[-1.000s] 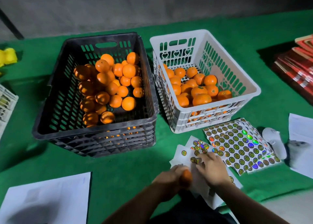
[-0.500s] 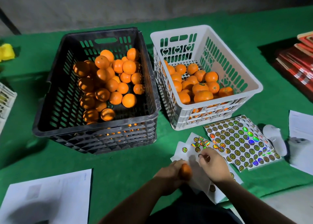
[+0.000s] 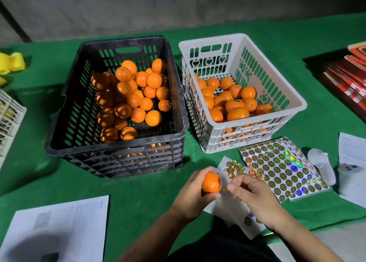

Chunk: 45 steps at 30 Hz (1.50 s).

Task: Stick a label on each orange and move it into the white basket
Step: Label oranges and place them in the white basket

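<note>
My left hand (image 3: 191, 194) grips an orange (image 3: 211, 182) just above the green table, near its front edge. My right hand (image 3: 251, 194) is right beside the orange, fingers curled and pinching a small shiny label (image 3: 225, 189) at the fruit's lower right. Under my hands lies a partly used label sheet (image 3: 233, 167). A full holographic label sheet (image 3: 281, 168) lies to the right. The white basket (image 3: 285, 89) behind holds several oranges. The black crate (image 3: 79, 107) to its left holds many more.
White papers lie at front left (image 3: 57, 230) and far right (image 3: 352, 152). A white handheld device (image 3: 321, 165) lies beside the label sheets. Red boxes (image 3: 348, 77) are stacked at the right edge, a yellow object (image 3: 11, 63) and a white rack (image 3: 8, 119) at the left.
My left hand turned and lifted the orange into view. My right hand left the label sheet with a label and came up to the orange.
</note>
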Available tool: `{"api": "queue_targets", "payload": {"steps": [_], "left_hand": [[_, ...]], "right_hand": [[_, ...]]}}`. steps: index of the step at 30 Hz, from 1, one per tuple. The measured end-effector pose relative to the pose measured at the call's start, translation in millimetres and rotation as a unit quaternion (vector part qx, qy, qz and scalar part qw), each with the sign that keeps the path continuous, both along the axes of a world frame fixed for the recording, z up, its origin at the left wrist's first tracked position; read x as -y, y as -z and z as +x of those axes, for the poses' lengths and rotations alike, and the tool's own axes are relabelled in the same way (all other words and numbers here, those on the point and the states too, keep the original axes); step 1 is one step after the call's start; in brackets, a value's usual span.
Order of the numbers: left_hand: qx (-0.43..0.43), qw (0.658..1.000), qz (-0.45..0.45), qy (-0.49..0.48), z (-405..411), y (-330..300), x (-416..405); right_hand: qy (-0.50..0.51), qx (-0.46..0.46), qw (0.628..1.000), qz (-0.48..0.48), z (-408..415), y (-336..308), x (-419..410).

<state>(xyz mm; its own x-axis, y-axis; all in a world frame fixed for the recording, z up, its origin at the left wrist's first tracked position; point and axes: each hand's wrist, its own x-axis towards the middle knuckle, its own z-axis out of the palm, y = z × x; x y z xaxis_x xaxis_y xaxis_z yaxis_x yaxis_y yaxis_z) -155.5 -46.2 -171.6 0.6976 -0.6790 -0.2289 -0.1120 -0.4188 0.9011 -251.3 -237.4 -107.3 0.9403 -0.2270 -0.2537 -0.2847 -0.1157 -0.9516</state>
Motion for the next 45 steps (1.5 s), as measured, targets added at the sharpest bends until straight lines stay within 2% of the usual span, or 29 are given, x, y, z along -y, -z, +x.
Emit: {"api": "queue_targets", "payload": {"steps": [2, 6, 11, 19, 24, 27, 34, 39, 45], "left_hand": [[0.013, 1.000, 0.002, -0.001, -3, -8, 3], [0.040, 0.999, -0.002, 0.003, -11, -22, 7], [0.037, 0.999, -0.007, -0.017, -14, -28, 3], [-0.011, 0.998, -0.041, -0.043, -18, -32, 2], [-0.033, 0.997, -0.048, -0.049, -17, -33, 5], [-0.029, 0.997, -0.042, -0.050, -17, -33, 4], [-0.033, 0.996, -0.055, -0.054, -17, -39, 3], [-0.076, 0.991, -0.097, -0.054, -15, -41, -2], [-0.183, 0.969, -0.150, -0.065, -14, -49, 0]], "right_hand": [[-0.028, 0.002, 0.999, -0.021, 4, -4, -8], [-0.002, 0.012, 0.998, -0.066, 12, -7, -17], [-0.022, 0.002, 0.981, -0.190, 12, -8, -20], [0.004, 0.014, 0.996, -0.086, 15, -20, -24], [0.096, 0.065, 0.993, 0.010, 18, -27, -28], [0.111, 0.100, 0.987, -0.056, 19, -30, -27], [0.007, 0.125, 0.975, -0.185, 11, -26, -24], [-0.070, 0.162, 0.962, -0.207, 6, -27, -16], [-0.090, 0.185, 0.961, -0.183, 1, -27, -14]]}}
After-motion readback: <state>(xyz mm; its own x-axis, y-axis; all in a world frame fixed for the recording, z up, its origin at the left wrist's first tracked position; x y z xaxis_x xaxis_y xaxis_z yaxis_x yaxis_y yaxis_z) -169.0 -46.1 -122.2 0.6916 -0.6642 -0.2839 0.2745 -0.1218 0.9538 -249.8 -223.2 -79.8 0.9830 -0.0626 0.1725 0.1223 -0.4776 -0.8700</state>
